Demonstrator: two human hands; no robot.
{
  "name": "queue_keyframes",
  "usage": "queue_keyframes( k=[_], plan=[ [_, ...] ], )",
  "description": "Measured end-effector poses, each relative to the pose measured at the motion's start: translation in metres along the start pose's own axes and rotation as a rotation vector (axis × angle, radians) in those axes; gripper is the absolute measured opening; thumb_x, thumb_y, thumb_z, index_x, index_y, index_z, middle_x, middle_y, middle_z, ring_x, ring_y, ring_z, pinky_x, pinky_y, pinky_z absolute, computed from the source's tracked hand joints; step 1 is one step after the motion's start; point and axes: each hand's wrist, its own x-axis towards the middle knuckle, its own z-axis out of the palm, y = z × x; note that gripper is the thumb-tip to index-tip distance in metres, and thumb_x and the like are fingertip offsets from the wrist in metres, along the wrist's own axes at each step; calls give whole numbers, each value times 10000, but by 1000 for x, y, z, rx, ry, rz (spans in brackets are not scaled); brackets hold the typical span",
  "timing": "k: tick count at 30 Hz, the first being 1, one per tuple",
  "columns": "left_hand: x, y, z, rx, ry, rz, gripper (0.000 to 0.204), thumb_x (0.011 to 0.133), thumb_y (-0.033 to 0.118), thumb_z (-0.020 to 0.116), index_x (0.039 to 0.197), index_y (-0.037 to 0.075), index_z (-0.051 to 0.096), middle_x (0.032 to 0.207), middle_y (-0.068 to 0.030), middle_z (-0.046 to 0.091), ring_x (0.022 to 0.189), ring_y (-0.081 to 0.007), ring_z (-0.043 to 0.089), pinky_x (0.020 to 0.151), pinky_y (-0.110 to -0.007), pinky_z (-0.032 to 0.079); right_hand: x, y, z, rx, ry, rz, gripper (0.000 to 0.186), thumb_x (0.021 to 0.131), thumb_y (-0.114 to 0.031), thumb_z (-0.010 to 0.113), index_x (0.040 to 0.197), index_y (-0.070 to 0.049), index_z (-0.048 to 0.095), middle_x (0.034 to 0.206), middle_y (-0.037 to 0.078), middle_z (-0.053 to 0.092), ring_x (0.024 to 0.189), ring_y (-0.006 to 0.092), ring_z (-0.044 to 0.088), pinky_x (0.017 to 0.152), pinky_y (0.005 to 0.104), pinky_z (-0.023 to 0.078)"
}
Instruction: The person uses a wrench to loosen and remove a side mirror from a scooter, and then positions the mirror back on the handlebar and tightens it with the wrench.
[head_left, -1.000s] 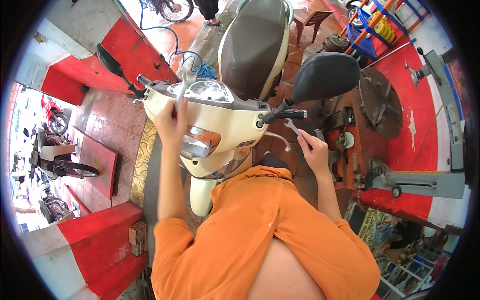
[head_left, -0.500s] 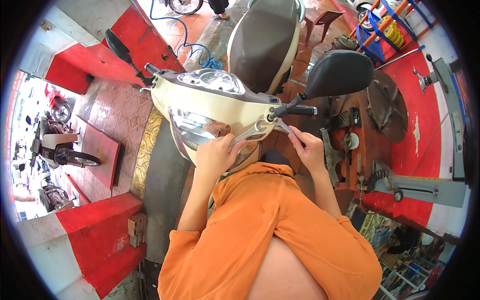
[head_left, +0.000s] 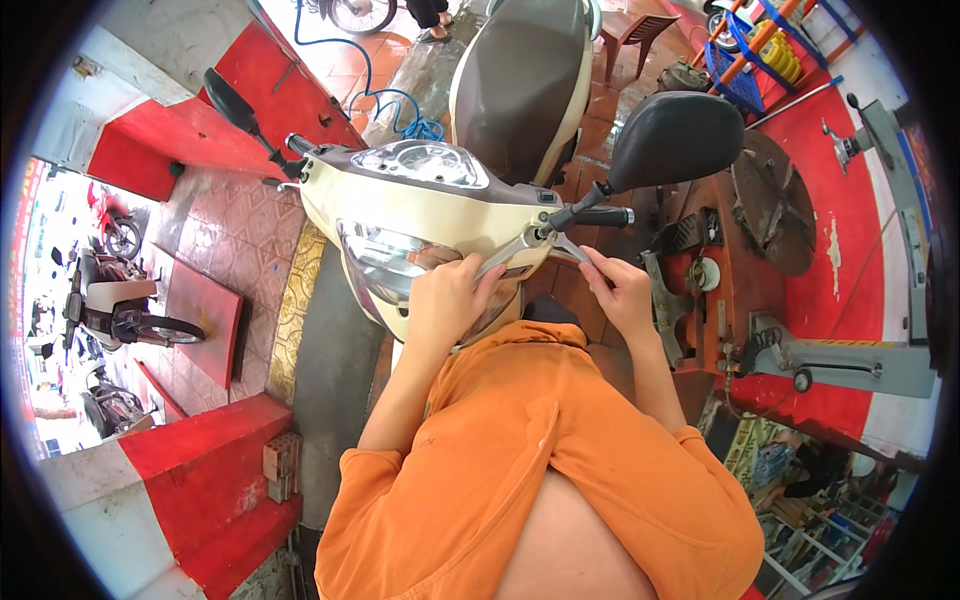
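Observation:
A cream scooter (head_left: 480, 225) faces me, its black mirror (head_left: 675, 140) standing on a stem at the handlebar on my right. My left hand (head_left: 445, 298) is closed round a silver wrench (head_left: 508, 255), whose head reaches the mirror stem's base (head_left: 546, 231). Pinched in my right hand (head_left: 620, 290) is a second wrench (head_left: 571, 250); its head meets the same base from the other side. Whether either jaw sits fully on a nut is too small to tell. The black handlebar grip (head_left: 606, 217) lies just above my right hand.
At right stands a reddish workbench (head_left: 740, 290) with metal parts and a round dark disc (head_left: 775, 205). A brown plastic chair (head_left: 638, 42) and a blue hose (head_left: 410, 118) lie beyond the scooter. Other motorbikes (head_left: 125, 300) are parked at left, past a red-and-white wall (head_left: 215, 470).
My left hand has moved slightly right and up, bringing its wrench's head onto the mirror stem's base. My right hand with its wrench stays nearly in place.

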Motion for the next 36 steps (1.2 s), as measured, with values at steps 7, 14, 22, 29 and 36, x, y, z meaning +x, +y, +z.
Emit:
queue_keyframes(
  k=[7, 14, 22, 29, 36],
  plan=[
    [9, -1, -9, 13, -73, 22, 388, 903, 364, 641, 686, 54, 557, 547, -137, 570, 543, -347, 593, 489, -434, 433, 11, -3, -3, -39, -25, -52, 250, 869, -216, 701, 1095, -112, 726, 639, 93, 590, 517, 224, 554, 495, 326, 425],
    [17, 3, -14, 109, -165, 85, 387, 929, 377, 588, 706, 61, 568, 544, -148, 584, 521, -362, 600, 508, -447, 458, 12, -3, -6, -159, -15, -126, 243, 872, -232, 696, 1087, -125, 729, 625, 83, 597, 512, 235, 577, 483, 338, 439],
    [13, 3, 0, 124, -132, 80, 391, 946, 370, 571, 714, 59, 532, 546, -152, 588, 508, -357, 602, 488, -443, 455, -1, -11, 15, -266, 134, -145, 248, 868, -268, 705, 1078, -138, 724, 603, 66, 567, 489, 243, 558, 445, 351, 419],
    [11, 2, 1, 123, -115, 95, 388, 951, 367, 568, 717, 61, 526, 544, -148, 587, 499, -346, 601, 479, -426, 459, 5, -11, 8, -339, 113, -229, 255, 868, -273, 705, 1090, -149, 720, 575, 45, 527, 474, 226, 542, 430, 344, 407],
    [17, -3, -3, 197, -130, 191, 389, 942, 379, 578, 704, 76, 519, 510, -125, 573, 459, -335, 587, 449, -422, 456, 21, 8, -8, -345, 4, -386, 285, 860, -261, 711, 1099, -105, 694, 578, 29, 540, 483, 201, 559, 433, 336, 428]
  ],
)
